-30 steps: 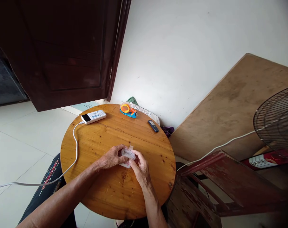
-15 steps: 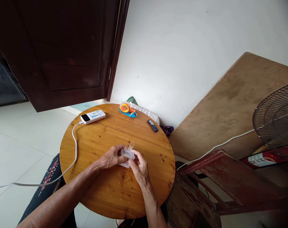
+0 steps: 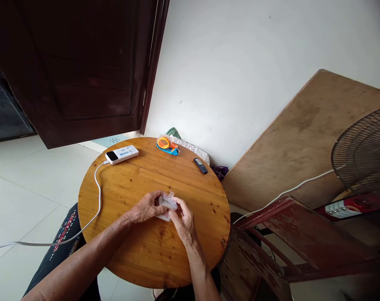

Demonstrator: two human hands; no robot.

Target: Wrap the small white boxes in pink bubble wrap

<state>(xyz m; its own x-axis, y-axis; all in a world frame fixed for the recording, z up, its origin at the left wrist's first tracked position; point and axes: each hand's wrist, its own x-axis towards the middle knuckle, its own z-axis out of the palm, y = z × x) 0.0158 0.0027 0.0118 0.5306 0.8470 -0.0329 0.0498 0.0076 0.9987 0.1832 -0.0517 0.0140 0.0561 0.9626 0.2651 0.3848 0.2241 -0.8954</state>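
Both hands meet at the middle of a round wooden table (image 3: 124, 184). My left hand (image 3: 145, 208) and my right hand (image 3: 183, 220) pinch a small clear plastic packet (image 3: 167, 203) between their fingertips, just above the tabletop. A short strip of clear tape sticks up from the packet's far end. What is inside the packet is too small to make out.
At the table's far side lie a white power bank (image 3: 121, 154) with a white cable (image 3: 97, 196) running off left, an orange and blue tape dispenser (image 3: 166, 144) and a small black device (image 3: 200, 165). A red wooden chair (image 3: 290, 246), a leaning board and a fan (image 3: 364, 154) stand right.
The hands keep hold of the packet in the same place. The tape strip at its far end has dropped lower and lies closer to the packet.
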